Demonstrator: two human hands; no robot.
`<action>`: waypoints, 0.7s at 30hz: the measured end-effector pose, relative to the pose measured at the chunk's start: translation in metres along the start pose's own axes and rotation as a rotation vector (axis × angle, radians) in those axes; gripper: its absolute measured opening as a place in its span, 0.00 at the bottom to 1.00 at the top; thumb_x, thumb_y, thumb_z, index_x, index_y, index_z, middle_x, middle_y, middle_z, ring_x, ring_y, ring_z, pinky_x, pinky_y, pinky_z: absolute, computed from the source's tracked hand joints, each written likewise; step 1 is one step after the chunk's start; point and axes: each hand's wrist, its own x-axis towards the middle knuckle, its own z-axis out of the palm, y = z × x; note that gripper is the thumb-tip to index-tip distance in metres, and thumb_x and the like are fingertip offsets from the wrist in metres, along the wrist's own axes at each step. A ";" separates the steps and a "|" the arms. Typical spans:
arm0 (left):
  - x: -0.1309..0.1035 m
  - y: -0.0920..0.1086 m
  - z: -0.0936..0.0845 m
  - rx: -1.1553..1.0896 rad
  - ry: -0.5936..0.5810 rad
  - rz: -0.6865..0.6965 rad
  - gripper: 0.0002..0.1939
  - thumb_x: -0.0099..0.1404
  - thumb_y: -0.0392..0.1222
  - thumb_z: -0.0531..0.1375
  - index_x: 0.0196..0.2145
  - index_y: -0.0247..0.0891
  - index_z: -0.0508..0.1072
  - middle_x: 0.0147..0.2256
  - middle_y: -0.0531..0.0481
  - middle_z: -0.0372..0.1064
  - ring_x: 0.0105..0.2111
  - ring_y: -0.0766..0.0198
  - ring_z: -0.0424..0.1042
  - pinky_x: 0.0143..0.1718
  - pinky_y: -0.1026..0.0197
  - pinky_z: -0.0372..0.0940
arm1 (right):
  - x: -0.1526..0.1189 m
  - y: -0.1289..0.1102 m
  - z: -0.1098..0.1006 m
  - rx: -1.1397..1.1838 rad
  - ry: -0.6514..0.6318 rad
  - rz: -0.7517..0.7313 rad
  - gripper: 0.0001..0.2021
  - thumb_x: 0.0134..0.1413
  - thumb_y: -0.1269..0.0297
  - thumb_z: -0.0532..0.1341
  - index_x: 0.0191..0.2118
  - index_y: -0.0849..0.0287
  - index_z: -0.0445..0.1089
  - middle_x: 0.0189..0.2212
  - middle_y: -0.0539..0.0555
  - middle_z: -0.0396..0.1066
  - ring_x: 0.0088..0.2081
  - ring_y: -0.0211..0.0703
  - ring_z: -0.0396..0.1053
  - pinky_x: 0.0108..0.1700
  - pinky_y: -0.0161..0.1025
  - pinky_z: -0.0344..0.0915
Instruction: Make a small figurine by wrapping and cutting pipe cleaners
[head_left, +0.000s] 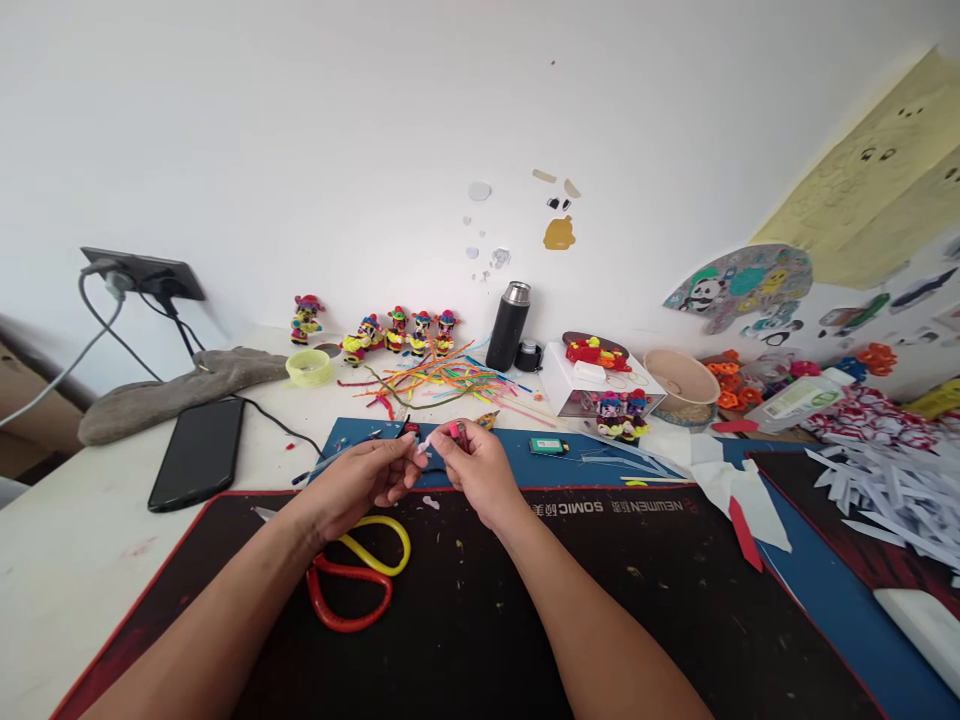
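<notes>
Near the far edge of the black mat (480, 620), my left hand (367, 482) and my right hand (474, 468) meet almost fingertip to fingertip. A small whitish piece (424, 446) is pinched by my left fingers and also touches my right fingertips. Between my right thumb and fingers there is a small pink-red item (456, 430), mostly hidden. Scissors with one yellow and one red handle (351, 610) lie under and beside my left wrist. A pale scrap (430, 502) rests on the mat just below the hands.
Colourful strips (442, 380), small figurines (397, 328) and a black flask (508, 325) stand or lie along the wall. A phone (196, 455) is at the left. White paper strips (892, 495), a bowl (681, 380) and a white box (559, 392) are at the right.
</notes>
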 end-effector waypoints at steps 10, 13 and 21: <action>0.001 -0.002 -0.001 0.013 -0.024 0.027 0.28 0.52 0.63 0.74 0.29 0.36 0.73 0.23 0.54 0.67 0.20 0.70 0.58 0.22 0.65 0.45 | 0.000 0.002 0.001 -0.036 -0.018 0.005 0.22 0.56 0.43 0.69 0.40 0.59 0.74 0.17 0.39 0.52 0.18 0.31 0.45 0.20 0.33 0.44; 0.001 0.000 0.000 0.094 0.015 0.098 0.28 0.54 0.65 0.72 0.28 0.37 0.72 0.24 0.54 0.67 0.21 0.69 0.59 0.23 0.64 0.48 | 0.000 0.002 0.001 0.004 -0.011 0.032 0.23 0.55 0.42 0.69 0.41 0.59 0.74 0.18 0.39 0.52 0.18 0.31 0.45 0.20 0.33 0.42; -0.003 0.007 0.004 0.465 0.123 0.304 0.28 0.62 0.70 0.64 0.28 0.40 0.70 0.25 0.56 0.65 0.25 0.65 0.59 0.28 0.62 0.55 | 0.000 -0.003 0.003 0.069 0.002 0.094 0.23 0.52 0.41 0.70 0.36 0.57 0.69 0.18 0.39 0.52 0.18 0.30 0.45 0.20 0.33 0.39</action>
